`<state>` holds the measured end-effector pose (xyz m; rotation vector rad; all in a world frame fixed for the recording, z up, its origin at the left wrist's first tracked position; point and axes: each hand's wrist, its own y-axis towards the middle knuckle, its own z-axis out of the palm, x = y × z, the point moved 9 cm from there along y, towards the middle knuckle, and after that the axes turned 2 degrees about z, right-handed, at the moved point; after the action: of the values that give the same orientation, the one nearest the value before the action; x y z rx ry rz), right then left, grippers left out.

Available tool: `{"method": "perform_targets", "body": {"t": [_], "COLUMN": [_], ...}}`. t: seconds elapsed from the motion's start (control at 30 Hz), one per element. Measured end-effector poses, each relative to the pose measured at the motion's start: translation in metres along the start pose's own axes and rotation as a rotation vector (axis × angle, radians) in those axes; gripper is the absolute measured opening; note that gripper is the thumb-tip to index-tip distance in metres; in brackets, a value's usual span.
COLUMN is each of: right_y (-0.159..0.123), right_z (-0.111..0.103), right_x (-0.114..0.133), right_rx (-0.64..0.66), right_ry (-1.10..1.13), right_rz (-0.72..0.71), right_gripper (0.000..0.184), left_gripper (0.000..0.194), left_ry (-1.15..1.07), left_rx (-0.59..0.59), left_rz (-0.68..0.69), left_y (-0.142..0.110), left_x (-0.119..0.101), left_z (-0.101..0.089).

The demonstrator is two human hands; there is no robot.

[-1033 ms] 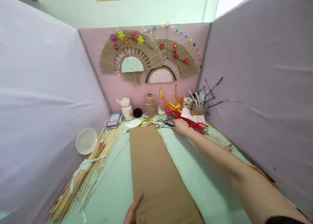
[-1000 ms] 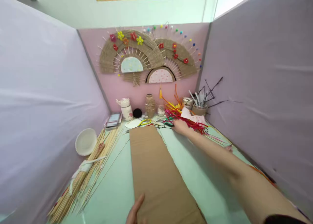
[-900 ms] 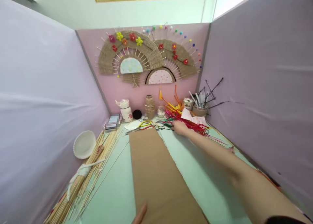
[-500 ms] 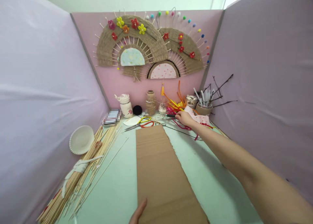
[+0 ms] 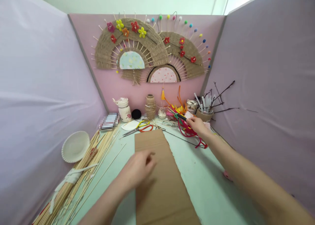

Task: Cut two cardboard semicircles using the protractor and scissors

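My right hand (image 5: 198, 126) is closed around a slim black-handled tool (image 5: 181, 117) with green at its far end; its exact kind is unclear. It hovers by a heap of red, yellow and orange fuzzy craft stems (image 5: 184, 130). Some pink dotted cloth (image 5: 189, 115) shows just behind the fingers. Over the long brown cardboard sheet (image 5: 157, 192) hangs my left hand (image 5: 140, 166), slightly blurred, its fingers loosely bent with a gap to the thumb and nothing seen in them. The cardboard lies flat, its right edge ragged.
Scissors (image 5: 137, 130) lie beyond the cardboard, beside a twine spool (image 5: 150, 107) and a white bottle (image 5: 124, 109). Thin sticks (image 5: 73, 179) and a pale dish (image 5: 75, 147) are at left. A pot with twigs (image 5: 204, 114) stands back right. Woven fans (image 5: 130, 38) hang behind.
My left hand has risen from the cardboard's near left edge to above its middle. My right hand has shifted right with the black-handled tool, and the red stems and pink cloth have moved.
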<state>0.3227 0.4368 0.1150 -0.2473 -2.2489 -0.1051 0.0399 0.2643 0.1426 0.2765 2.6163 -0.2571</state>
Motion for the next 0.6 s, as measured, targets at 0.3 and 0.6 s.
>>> {"method": "perform_targets", "body": {"t": [0.3,0.6], "right_y": [-0.006,0.008], "right_z": [0.031,0.034], "right_x": [-0.035,-0.041], "right_rx": [-0.146,-0.172], "right_ry": [0.293,0.279], "right_rz": [0.102,-0.006], "right_gripper": [0.028,0.030], "left_gripper": [0.036,0.037], "left_ry": [0.221,0.120], "left_rx": [-0.003,-0.053], "left_rz": [-0.153,-0.225], "left_y": [0.232,0.287], "left_x": [-0.036,-0.042], "left_z": [0.017,0.033]}}
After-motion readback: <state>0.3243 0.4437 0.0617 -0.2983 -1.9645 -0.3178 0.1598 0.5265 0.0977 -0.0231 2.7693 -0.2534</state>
